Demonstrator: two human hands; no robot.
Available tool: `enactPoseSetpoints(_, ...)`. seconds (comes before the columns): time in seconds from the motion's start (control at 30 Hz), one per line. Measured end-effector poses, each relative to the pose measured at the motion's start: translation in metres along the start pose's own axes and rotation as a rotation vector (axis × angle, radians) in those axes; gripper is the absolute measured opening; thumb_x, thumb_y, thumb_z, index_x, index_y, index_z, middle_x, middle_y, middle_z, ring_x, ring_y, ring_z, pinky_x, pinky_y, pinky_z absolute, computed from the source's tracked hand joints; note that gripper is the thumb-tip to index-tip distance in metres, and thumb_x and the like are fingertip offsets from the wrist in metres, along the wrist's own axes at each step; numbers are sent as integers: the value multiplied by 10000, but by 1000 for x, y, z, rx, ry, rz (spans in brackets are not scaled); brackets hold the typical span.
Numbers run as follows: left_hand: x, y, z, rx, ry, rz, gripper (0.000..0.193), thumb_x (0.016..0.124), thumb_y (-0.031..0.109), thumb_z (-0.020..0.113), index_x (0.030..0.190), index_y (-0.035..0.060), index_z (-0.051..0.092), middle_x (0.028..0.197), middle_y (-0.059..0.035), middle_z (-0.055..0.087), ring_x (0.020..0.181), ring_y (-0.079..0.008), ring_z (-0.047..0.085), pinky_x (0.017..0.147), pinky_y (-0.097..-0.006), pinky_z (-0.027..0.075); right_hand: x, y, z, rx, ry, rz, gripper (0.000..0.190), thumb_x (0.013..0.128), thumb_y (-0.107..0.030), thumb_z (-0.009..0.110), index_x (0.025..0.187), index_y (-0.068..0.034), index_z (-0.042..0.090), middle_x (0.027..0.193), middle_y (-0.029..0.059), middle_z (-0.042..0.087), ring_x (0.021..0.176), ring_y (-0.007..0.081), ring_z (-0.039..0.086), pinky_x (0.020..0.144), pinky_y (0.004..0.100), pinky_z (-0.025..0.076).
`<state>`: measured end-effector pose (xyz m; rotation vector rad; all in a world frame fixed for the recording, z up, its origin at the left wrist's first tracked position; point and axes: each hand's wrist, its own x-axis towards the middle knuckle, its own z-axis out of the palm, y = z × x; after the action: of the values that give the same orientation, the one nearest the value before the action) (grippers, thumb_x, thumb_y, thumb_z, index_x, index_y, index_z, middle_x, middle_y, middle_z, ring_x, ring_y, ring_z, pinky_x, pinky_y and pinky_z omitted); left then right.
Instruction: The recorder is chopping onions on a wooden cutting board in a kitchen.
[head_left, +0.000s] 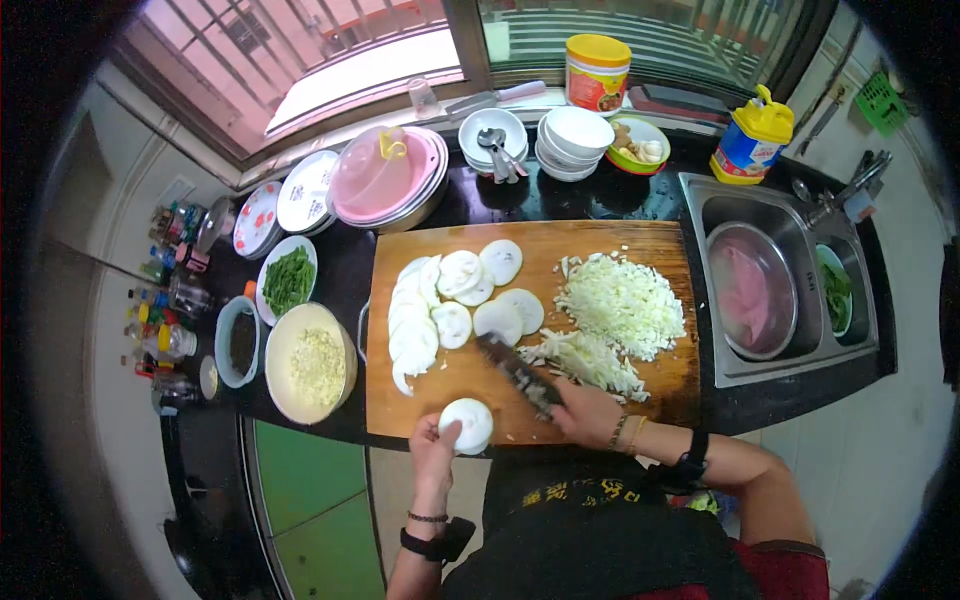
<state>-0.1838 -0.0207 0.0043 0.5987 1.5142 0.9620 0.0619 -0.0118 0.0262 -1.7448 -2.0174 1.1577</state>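
Round slices of a pale vegetable, probably white radish (469, 426), are pinched between the thumb and fingers of my left hand (435, 444) at the board's front edge. My right hand (592, 414) grips a kitchen knife (517, 375) with a broad dark blade, its tip reaching the loose slices (498, 322) mid-board. Bits of vegetable cling to the blade. On the left of the wooden cutting board (480, 397) lies an overlapping row of slices (411, 322). Shredded strips (592, 360) sit just beyond my right hand, touching a heap of finely diced vegetable (622, 300).
Left of the board stand a cream bowl of minced pale food (274, 367), a plate of cut greens (262, 291) and a light-blue bowl (222, 349). Behind are pink basins (352, 187), stacked white bowls (577, 131) and a spare knife (517, 91). A steel double sink (806, 300) is at right.
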Motion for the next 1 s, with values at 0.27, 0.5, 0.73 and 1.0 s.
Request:
enactPoseSetpoints(0.27, -1, -3, 68, 11, -90, 80, 206, 766, 21, 617, 947, 5, 519, 838, -61, 597, 708, -112, 579, 583, -230, 485, -32, 35, -55, -145, -33, -59, 263, 817, -264, 499, 948, -63, 389, 709, 192, 565, 645, 389, 559, 550, 486, 439)
enactPoseSetpoints(0.5, -23, 2, 90, 898, 205, 956, 291, 691, 64, 670, 936, -23, 537, 952, -163, 548, 913, -281, 542, 779, -364, 437, -23, 44, -55, -141, -73, -249, 239, 815, -242, 490, 934, -56, 398, 714, 184, 563, 646, 383, 563, 548, 487, 438)
enactPoseSetpoints(0.73, -14, -11, 102, 1034, -54, 1004, 283, 688, 137, 651, 923, -2, 577, 1047, -146, 521, 1023, -325, 467, 889, -417, 355, -9, 30, -58, -227, -175, -231, 189, 811, -189, 504, 928, -54, 441, 706, 168, 561, 662, 364, 559, 575, 453, 443)
enactPoseSetpoints(1.0, -12, -9, 105, 1019, -62, 1035, 215, 680, 99, 634, 870, 16, 575, 974, -119, 515, 986, -315, 464, 853, -426, 366, -1, 20, -66, -313, -162, -304, 168, 796, -177, 477, 881, -45, 416, 590, 162, 562, 550, 358, 573, 481, 468, 445)
